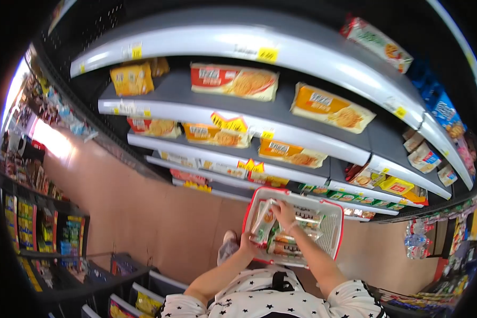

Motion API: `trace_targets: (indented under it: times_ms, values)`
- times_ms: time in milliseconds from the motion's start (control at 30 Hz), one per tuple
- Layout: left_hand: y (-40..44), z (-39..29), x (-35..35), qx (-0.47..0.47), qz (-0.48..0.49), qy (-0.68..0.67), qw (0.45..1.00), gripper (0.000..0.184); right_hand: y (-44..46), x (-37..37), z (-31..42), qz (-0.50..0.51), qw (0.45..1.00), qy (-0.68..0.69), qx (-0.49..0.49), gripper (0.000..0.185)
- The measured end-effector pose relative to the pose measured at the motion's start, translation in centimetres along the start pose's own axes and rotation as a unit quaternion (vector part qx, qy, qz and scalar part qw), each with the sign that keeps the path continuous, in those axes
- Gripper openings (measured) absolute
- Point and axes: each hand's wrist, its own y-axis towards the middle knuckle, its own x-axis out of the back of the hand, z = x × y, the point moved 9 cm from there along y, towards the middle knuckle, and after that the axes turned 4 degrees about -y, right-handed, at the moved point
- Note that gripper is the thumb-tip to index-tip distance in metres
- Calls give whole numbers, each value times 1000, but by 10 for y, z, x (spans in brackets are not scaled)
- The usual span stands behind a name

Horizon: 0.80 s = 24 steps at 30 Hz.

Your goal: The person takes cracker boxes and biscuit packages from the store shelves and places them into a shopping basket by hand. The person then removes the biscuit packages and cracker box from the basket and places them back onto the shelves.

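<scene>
- Evidently the shelving [323, 144] is the largest thing, curving across the far side; its boxed packs lie lengthwise along the tiers, probably so that the printed faces show. A red-and-cream pack [233, 82] lies left of an orange pack [333, 107] on 1 tier.
- Nearer, the shopping basket [338, 233] sits between the shelving and the person's body, its red rim running longer left to right than near to far. Its mouth faces up, which puts the contents within reach of both hands.
- Inside it, the stacked packs [286, 248] lie mostly with their long axes left to right, likely because they fit the basket's length that way.
- The right hand [285, 213] reaches in from the near right; its grip appears to pinch the right edge of the white pack, toward the far end. The left hand [246, 246] is at the near left corner, by the pack's near end; whether its grip closes on pack or rim, I cannot tell.
- Smallest, the white pack [262, 223] is at the basket's left end. Its long axis runs near to far, the far end leaning right, across the line of the others; 2 hands at opposite ends would help steady it.
</scene>
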Motion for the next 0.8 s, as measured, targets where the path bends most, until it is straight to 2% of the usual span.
trace_targets:
  times_ms: [33,67,100,133,200,233,300,333,367,400,433,467,500,533,600,700,767,800]
  values:
    - [4,-9,5,-73,-13,11,997,11,-16,23,7,-57,998,23,16,39]
    - [-7,-18,-5,-103,67,99,987,11,-33,48,17,-114,992,45,33,41]
    - [-23,-20,-14,-116,79,146,979,14,-51,73,29,-150,986,54,38,42]
    - [-23,-31,-24,-227,111,193,948,30,-69,97,40,-184,980,62,43,43]
    - [-71,-33,-55,-360,141,282,878,47,-97,128,44,-233,958,168,6,45]
    - [-78,-30,-72,-368,154,290,870,47,-99,144,47,-250,953,172,12,45]
    - [-117,-29,-117,-473,263,312,781,59,-108,174,52,-313,930,193,18,46]
    - [-161,-26,-145,-467,277,308,782,63,-110,206,72,-360,916,168,50,45]
    - [-202,-22,-179,-485,343,302,746,67,-106,250,96,-403,901,140,80,44]
    - [-230,-28,-209,-581,367,331,646,67,-104,291,121,-443,875,148,129,47]
    - [-276,-24,-243,-610,391,343,597,65,-100,326,136,-486,838,171,180,51]
    - [-314,-25,-269,-695,400,332,497,65,-86,352,134,-491,823,210,195,51]
    - [-360,-18,-296,-729,418,325,434,65,-91,399,170,-547,781,171,247,49]
    - [-396,-13,-315,-812,393,296,314,64,-87,429,182,-592,748,159,254,48]
    - [-449,1,-357,-869,330,280,241,67,-72,485,211,-634,730,27,254,47]
    - [-468,-2,-431,-883,263,316,228,74,-29,536,215,-621,762,-19,182,43]
    - [-464,-6,-460,-884,190,375,206,73,3,541,197,-607,778,-39,158,38]
    - [-456,-6,-468,-885,194,373,202,73,18,536,183,-602,785,-83,117,36]
